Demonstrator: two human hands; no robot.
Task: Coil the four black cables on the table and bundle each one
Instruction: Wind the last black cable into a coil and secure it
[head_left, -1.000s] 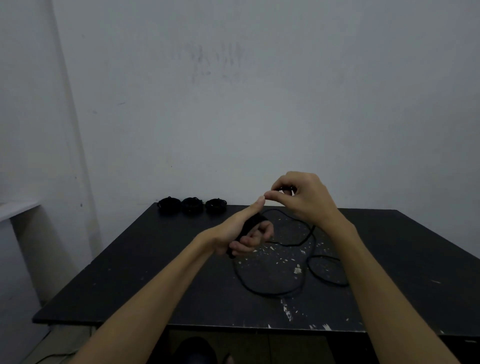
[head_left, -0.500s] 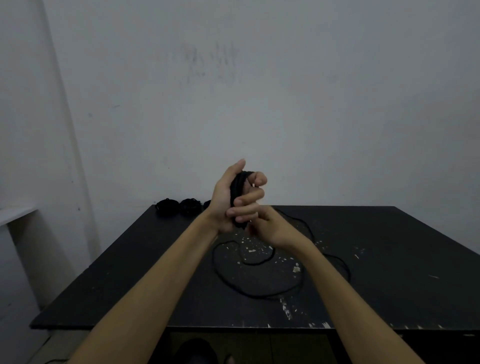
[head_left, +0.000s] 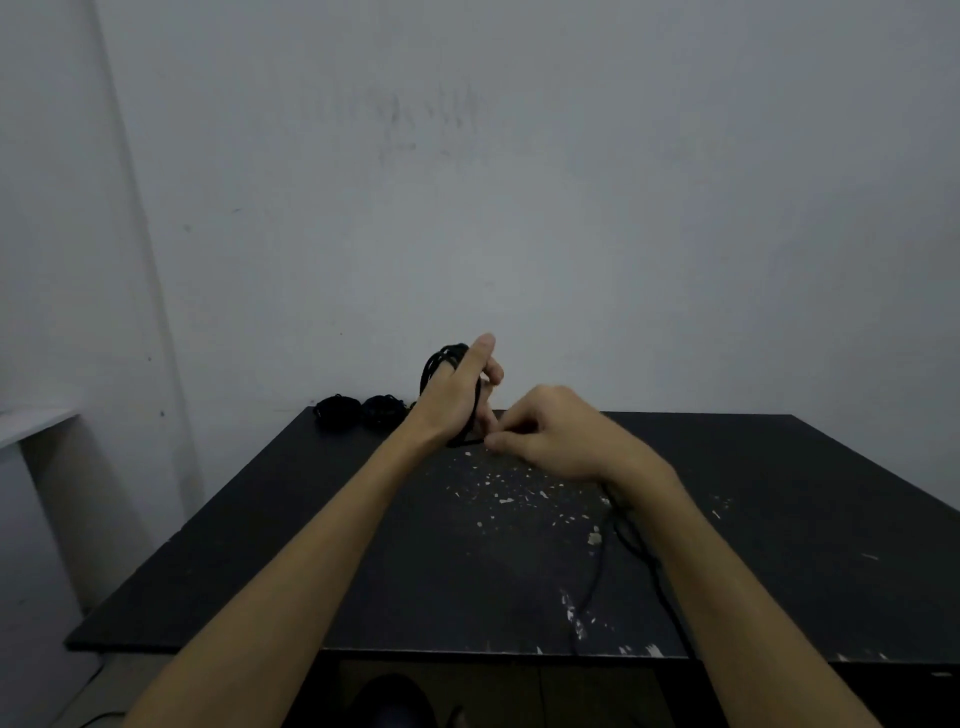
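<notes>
My left hand (head_left: 457, 400) is raised above the black table (head_left: 363, 545) with loops of a black cable (head_left: 439, 361) wound round its fingers. Just to its right, my right hand (head_left: 550, 436) pinches the same cable near the coil's lower end. The loose tail of the cable (head_left: 597, 566) trails under my right forearm toward the table's front edge. Bundled black cables (head_left: 336, 410) (head_left: 383, 409) lie at the table's far left edge; a third is hidden behind my left hand.
A pale wall stands directly behind the table. A white ledge (head_left: 31, 423) juts out at the left. Chipped paint marks (head_left: 519, 493) scatter over the table's middle. Something dark (head_left: 389, 701) lies on the floor below the front edge.
The wide loops lying on the table have been drawn in; only a tail remains by my right forearm. My right hand moved from under the left hand out to its right.
</notes>
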